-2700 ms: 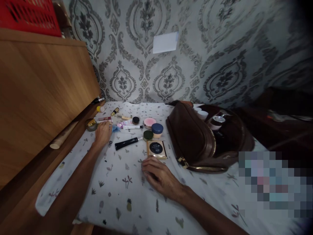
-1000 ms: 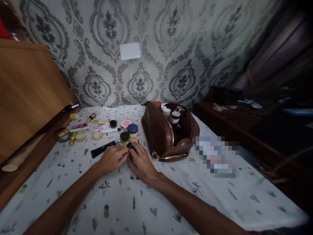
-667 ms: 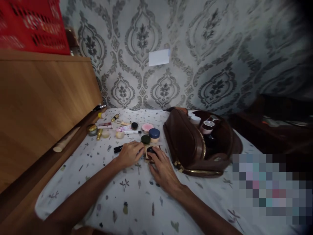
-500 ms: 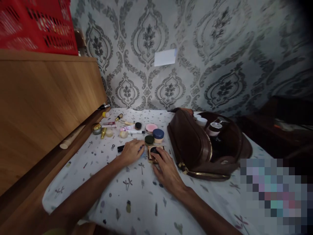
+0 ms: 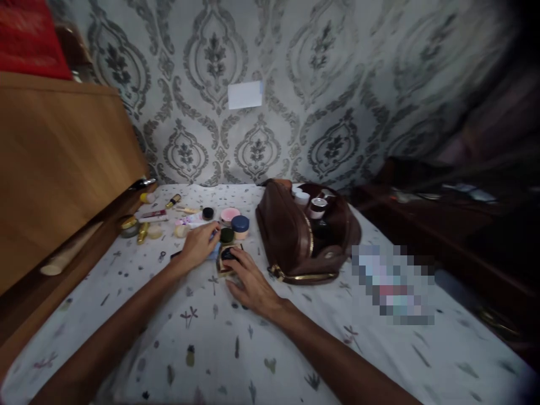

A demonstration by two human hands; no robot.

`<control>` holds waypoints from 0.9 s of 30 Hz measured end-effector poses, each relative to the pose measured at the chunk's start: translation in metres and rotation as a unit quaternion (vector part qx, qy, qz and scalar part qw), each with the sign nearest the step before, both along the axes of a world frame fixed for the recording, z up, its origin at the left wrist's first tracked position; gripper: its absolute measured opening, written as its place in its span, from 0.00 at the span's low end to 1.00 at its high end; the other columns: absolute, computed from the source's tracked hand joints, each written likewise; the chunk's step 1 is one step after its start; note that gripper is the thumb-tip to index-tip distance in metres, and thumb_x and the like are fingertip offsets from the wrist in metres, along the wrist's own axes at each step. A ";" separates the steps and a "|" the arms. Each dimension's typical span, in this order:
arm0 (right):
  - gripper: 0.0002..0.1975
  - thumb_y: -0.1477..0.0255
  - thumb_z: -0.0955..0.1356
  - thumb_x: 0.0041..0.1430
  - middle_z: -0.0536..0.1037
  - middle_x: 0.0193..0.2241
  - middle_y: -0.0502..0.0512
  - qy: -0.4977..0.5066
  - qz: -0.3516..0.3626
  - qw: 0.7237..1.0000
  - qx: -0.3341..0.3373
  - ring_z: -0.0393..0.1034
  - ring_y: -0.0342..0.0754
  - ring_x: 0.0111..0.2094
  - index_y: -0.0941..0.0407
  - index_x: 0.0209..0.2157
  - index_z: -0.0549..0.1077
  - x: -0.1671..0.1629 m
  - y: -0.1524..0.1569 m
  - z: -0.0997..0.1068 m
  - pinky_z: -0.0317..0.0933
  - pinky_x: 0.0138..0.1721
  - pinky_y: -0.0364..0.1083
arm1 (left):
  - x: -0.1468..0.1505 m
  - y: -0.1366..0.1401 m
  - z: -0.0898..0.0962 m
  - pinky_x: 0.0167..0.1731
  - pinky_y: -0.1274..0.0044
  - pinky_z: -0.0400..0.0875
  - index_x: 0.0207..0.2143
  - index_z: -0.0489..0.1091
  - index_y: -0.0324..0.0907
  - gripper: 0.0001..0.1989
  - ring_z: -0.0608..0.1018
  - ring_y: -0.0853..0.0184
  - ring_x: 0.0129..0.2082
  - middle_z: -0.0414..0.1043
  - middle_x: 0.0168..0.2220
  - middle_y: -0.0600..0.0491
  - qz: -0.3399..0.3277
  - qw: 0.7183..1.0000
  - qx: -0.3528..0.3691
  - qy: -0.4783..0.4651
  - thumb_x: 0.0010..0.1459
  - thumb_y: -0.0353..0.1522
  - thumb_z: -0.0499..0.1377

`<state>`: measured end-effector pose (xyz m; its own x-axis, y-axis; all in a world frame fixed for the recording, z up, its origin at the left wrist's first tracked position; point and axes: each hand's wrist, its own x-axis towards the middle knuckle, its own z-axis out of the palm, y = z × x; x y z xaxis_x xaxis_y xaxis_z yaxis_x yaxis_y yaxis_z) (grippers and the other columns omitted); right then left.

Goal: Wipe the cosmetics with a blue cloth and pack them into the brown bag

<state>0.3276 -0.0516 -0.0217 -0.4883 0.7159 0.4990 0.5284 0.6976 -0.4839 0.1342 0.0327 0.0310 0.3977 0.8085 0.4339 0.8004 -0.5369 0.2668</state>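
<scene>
My right hand (image 5: 253, 286) reaches in from the right, its fingertips on a round black piece (image 5: 230, 254) on a small gold-edged square box (image 5: 223, 268). The thumb is held apart, so this hand is open. My left hand (image 5: 199, 245) is open too, with bent fingers over a flat blue item (image 5: 213, 252) that it partly hides. A dark end of something shows by the left wrist. Just beyond the fingers stand a jar with a dark green lid (image 5: 226, 234), a jar with a blue lid (image 5: 240, 225) and a round pink case (image 5: 230, 215).
An open brown bag (image 5: 278, 233) with several jars inside stands to the right. Small cosmetics, among them a gold-lidded jar (image 5: 129, 226), lie at the left. A wooden cabinet (image 5: 63, 152) borders the left side. Beyond the bag lies a pixelated object (image 5: 390, 284).
The view has turned right, shifting everything leftward. My left hand has lifted slightly, and more of the blue item shows under it. My right hand remains at the gold-edged box.
</scene>
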 end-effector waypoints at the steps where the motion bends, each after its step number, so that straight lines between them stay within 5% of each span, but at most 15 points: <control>1: 0.20 0.74 0.67 0.59 0.62 0.62 0.69 0.000 -0.002 1.000 -0.007 0.52 0.60 0.67 0.57 0.54 0.69 0.000 -0.001 0.002 0.54 0.65 0.62 | 0.004 0.009 0.005 0.38 0.73 0.69 0.42 0.71 0.44 0.10 0.79 0.61 0.38 0.78 0.38 0.50 0.001 1.000 0.005 0.002 0.65 0.33 0.50; 7: 0.20 0.72 0.68 0.58 0.63 0.61 0.70 -0.011 -0.020 1.000 -0.020 0.53 0.59 0.67 0.61 0.52 0.71 -0.001 -0.004 0.005 0.51 0.67 0.57 | 0.038 0.078 0.016 0.47 0.68 0.70 0.53 0.70 0.43 0.18 0.76 0.55 0.50 0.73 0.51 0.44 0.025 0.998 -0.030 0.058 0.63 0.33 0.50; 11: 0.20 0.71 0.68 0.59 0.63 0.61 0.71 -0.016 -0.024 0.999 -0.016 0.52 0.59 0.67 0.61 0.52 0.70 0.000 -0.003 0.004 0.50 0.67 0.57 | 0.056 0.104 0.012 0.50 0.68 0.70 0.52 0.72 0.43 0.19 0.77 0.56 0.50 0.75 0.50 0.45 -0.006 0.996 -0.064 0.058 0.63 0.35 0.49; 16: 0.20 0.70 0.68 0.59 0.63 0.62 0.68 -0.024 -0.034 0.999 -0.005 0.51 0.57 0.67 0.58 0.53 0.69 0.000 -0.003 0.001 0.52 0.65 0.59 | 0.058 0.098 0.008 0.53 0.73 0.67 0.46 0.76 0.47 0.23 0.76 0.61 0.51 0.77 0.50 0.52 -0.118 0.989 -0.084 0.037 0.66 0.46 0.45; 20: 0.20 0.70 0.68 0.59 0.64 0.61 0.69 -0.028 -0.037 0.999 0.001 0.53 0.57 0.66 0.59 0.53 0.70 0.000 -0.003 0.001 0.51 0.66 0.57 | 0.048 0.091 0.005 0.56 0.72 0.65 0.49 0.76 0.46 0.26 0.76 0.58 0.52 0.77 0.52 0.50 -0.205 0.971 -0.119 -0.015 0.60 0.52 0.53; 27: 0.19 0.70 0.68 0.60 0.64 0.61 0.69 -0.029 -0.043 0.999 -0.005 0.53 0.57 0.66 0.58 0.52 0.70 0.000 -0.003 0.003 0.53 0.65 0.58 | 0.042 0.081 0.011 0.48 0.74 0.68 0.45 0.76 0.47 0.25 0.80 0.58 0.44 0.81 0.44 0.53 -0.120 0.986 -0.116 -0.006 0.61 0.53 0.51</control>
<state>0.3273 -0.0551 -0.0191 -0.4525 0.7618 0.4637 0.6144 0.6431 -0.4571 0.1761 0.1132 0.0417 0.5860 0.7695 0.2540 0.6535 -0.6341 0.4134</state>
